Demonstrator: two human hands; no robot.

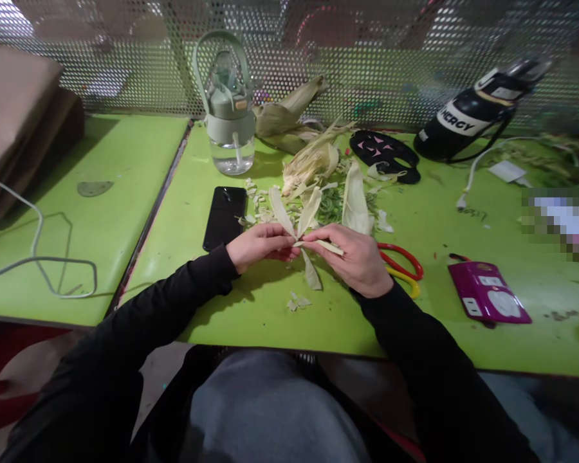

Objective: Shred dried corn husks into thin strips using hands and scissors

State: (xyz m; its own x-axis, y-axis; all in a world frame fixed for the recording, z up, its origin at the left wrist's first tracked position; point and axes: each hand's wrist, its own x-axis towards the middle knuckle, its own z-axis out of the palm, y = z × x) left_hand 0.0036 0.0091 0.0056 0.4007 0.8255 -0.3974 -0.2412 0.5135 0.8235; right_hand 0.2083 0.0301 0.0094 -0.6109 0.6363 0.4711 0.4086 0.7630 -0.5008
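Note:
Pale corn husk strips [310,211] fan out like petals from a point pinched between my two hands. My left hand [264,244] grips their gathered base with thumb and fingers. Close beside it, my right hand [357,256] is closed on a narrow husk strip at the same base; another strip hangs below. Just beyond my hands lie a wide piece of husk [356,200], green curled shreds [331,207] and a heap of dried husks [313,164]. Scissors with red and yellow handles [408,262] lie partly hidden behind my right hand.
A black phone [224,217] lies left of my hands. A clear water bottle [231,122] stands behind it; a black bottle [468,116] leans at the right. A purple pouch-like item [487,292], a black palette-shaped piece [383,153] and white cables [41,225] lie on the green table [251,315].

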